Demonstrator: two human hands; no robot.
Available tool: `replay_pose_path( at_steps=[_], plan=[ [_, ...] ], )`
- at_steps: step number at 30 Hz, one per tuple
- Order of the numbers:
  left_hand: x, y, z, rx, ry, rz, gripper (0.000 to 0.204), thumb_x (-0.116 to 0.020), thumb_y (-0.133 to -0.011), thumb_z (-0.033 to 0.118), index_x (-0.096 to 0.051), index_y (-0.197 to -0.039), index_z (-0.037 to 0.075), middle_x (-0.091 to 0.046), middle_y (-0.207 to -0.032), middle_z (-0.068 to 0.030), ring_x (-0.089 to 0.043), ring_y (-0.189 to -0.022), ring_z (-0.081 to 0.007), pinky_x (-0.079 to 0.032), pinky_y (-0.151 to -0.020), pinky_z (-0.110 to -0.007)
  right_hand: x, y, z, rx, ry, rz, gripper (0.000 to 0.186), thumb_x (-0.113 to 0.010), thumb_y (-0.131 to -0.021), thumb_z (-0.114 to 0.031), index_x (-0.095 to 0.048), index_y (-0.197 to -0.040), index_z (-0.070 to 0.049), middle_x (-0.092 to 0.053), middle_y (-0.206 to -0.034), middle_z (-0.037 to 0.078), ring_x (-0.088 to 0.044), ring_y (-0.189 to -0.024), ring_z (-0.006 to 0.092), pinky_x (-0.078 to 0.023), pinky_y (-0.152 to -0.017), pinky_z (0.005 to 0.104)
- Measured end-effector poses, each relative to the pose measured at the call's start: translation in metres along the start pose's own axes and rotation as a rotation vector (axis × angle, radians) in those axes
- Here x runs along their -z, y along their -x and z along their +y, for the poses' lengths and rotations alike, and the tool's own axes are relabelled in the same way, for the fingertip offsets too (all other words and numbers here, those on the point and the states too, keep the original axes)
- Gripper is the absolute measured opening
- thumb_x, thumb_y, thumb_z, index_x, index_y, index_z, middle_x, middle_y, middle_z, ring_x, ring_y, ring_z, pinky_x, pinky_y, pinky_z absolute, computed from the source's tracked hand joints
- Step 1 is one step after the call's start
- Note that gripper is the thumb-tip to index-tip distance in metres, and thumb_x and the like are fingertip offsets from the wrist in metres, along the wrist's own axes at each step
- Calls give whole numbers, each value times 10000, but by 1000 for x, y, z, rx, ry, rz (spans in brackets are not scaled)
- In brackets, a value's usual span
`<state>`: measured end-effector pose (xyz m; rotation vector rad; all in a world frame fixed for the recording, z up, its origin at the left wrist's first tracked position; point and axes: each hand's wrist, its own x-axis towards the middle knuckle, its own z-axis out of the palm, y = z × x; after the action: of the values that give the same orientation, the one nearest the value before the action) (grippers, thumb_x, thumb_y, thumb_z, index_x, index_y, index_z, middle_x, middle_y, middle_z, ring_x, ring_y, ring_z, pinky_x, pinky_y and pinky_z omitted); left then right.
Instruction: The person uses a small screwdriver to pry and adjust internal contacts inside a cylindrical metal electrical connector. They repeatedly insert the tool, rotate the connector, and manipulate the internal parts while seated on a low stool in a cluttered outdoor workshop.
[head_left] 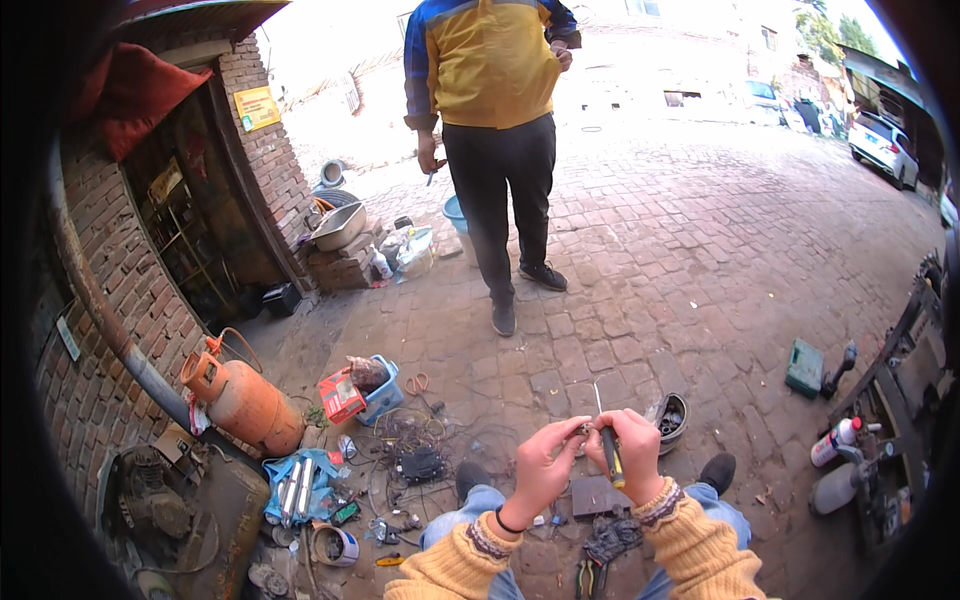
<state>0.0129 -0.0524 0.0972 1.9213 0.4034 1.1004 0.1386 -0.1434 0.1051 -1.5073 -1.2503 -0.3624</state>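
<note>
My left hand (541, 460) is closed in a pinch on a small metallic part (585, 428), too small to name. Close beside it, my right hand (636, 448) grips a screwdriver (611, 455) with a black and yellow handle, its thin shaft pointing up and away from me. Both hands are held above the ground between my knees. Below them lie a flat grey metal block (592, 497), a dark crumpled rag (612, 538) and pliers (587, 577). A round tin (685, 425) with small dark parts inside stands just beyond my right hand.
A person (495, 70) stands ahead on the brick paving. On the left are an orange gas cylinder (252, 408), a blue basket (385, 397), tangled wires (415, 440) and a blue bag (312, 475). A green case (804, 367) and spray bottles (835, 440) stand on the right.
</note>
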Motion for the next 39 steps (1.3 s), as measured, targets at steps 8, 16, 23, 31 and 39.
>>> replay_pose_path(
  at_steps=[8,16,23,31,39],
  plan=[
    [1,0,-2,120,56,54,285,-656,-907,-2,-726,-1183,21,-772,-1036,-87,-700,-920,-122,-543,-826,-273,-6,4,0,-149,-190,-82,194,-771,-784,-68,-696,-961,-40,-672,-786,105,-662,-685,237,-512,-624,320],
    [1,0,-2,121,57,37,281,-688,-924,19,-712,-1203,21,-761,-1093,-129,-727,-975,-161,-557,-841,-283,-5,7,5,-449,-562,-199,176,-738,-889,-73,-704,-1049,-8,-736,-953,86,-685,-904,105,-532,-790,263],
    [1,0,-2,105,65,40,274,-699,-925,32,-716,-1198,16,-763,-1098,-122,-728,-976,-160,-558,-852,-281,0,2,3,-508,-653,-228,150,-732,-898,-43,-710,-1037,7,-740,-975,57,-673,-937,99,-530,-841,263],
    [2,1,-4,98,58,40,271,-713,-915,27,-723,-1185,12,-763,-1098,-127,-727,-977,-157,-558,-856,-279,0,0,3,-546,-670,-249,142,-737,-895,-57,-709,-1019,5,-733,-955,40,-652,-916,82,-520,-830,262],
    [3,1,2,154,150,12,280,-706,-912,-8,-723,-1191,9,-766,-1090,-117,-721,-965,-141,-560,-846,-268,3,-3,-1,-595,-692,-236,107,-699,-926,-80,-710,-988,6,-722,-906,17,-627,-859,49,-495,-758,221]
  ],
)
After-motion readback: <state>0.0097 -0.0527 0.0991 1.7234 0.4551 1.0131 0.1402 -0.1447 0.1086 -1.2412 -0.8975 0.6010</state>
